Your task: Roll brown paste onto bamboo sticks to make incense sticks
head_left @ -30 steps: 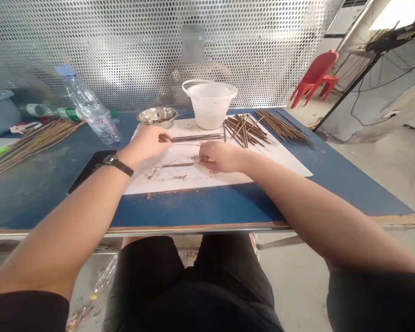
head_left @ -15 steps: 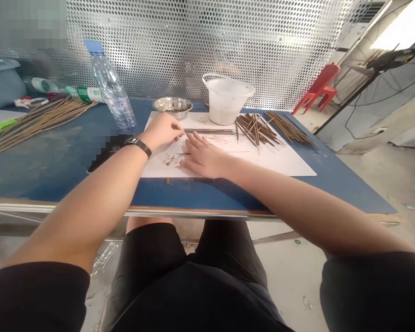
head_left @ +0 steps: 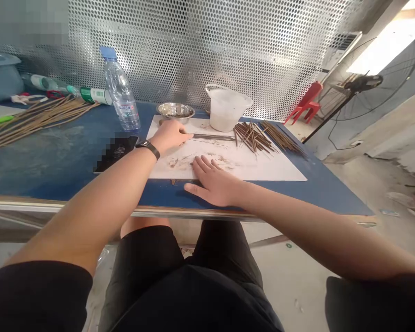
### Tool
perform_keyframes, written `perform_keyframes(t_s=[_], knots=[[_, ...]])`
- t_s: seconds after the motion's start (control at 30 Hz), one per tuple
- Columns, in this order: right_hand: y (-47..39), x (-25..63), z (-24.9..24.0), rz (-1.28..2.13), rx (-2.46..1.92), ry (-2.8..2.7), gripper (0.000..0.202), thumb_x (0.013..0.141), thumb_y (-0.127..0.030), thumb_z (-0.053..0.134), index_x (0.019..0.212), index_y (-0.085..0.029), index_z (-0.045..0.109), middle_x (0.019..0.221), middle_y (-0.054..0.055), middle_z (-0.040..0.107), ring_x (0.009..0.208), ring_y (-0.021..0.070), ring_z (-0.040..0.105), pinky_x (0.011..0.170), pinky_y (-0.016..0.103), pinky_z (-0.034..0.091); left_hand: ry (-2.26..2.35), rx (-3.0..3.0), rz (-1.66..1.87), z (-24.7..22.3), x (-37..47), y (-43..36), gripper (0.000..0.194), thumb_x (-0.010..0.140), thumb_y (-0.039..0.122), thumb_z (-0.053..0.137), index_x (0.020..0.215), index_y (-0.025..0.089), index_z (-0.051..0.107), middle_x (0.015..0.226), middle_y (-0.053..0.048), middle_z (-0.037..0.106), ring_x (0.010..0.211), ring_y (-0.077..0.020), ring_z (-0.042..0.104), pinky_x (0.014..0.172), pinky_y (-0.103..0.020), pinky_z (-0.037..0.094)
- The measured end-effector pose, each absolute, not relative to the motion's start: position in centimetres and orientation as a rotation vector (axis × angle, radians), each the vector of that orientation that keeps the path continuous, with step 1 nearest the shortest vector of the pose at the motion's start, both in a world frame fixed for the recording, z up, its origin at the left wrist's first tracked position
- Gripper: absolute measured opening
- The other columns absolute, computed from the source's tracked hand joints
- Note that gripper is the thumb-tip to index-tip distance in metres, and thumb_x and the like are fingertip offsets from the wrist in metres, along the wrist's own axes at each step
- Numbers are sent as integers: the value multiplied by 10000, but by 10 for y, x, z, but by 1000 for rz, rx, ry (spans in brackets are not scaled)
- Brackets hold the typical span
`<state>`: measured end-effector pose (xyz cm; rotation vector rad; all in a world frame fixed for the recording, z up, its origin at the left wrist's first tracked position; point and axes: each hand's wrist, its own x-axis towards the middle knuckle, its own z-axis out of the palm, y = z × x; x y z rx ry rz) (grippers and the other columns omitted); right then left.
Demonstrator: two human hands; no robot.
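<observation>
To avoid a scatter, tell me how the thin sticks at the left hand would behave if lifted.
The thin sticks are probably fairly stiff, since they lie nearly straight beyond the left hand. Being so slender, they are likely light. They may slip apart, as no tie shows on their visible stretch.

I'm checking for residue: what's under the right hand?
The right hand has its fingers over the white sheet, thumb over blue tabletop. Brown smears show nearby; whatever the palm covers is hidden.
</observation>
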<state>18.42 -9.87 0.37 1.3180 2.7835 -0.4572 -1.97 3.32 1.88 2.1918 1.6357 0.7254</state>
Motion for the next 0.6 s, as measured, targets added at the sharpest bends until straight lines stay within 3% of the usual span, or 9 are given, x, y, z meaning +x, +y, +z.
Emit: perform_keyframes(t_s=[0.13,0.33,0.47,0.6], knots=[[-57,168,2,-311,1436,2732,1250,1010,-888,72,1758,112,143,1863,292,13,1738,464,-56,1402,652,52,1652,2222,726,22,-17,31,548,996,470,687,505,233,634,550,-50,665,600,-216,597,765,-397,468],[-10,159,4,-331,1397,2661,1139,1053,-808,90,1780,69,86,1875,240,-41,1738,431,-110,1398,657,21,1667,2186,763,21,-22,36,553,1027,450,645,520,230,625,612,-63,714,607,-218,618,766,-390,489],[-40,175,1,-328,1302,2777,1257,1009,-890,112,1753,123,139,1859,295,18,1742,444,-37,1417,596,59,1663,2134,768,16,-24,42,501,995,437,689,539,230,656,614,-65,715,634,-234,655,781,-392,507],[-96,188,3,-424,1262,2772,1334,956,-973,220,1764,87,182,1853,279,46,1734,483,19,1412,642,128,1642,2129,756,11,-24,46,533,994,483,679,521,238,652,615,-82,721,632,-241,657,784,-400,517]])
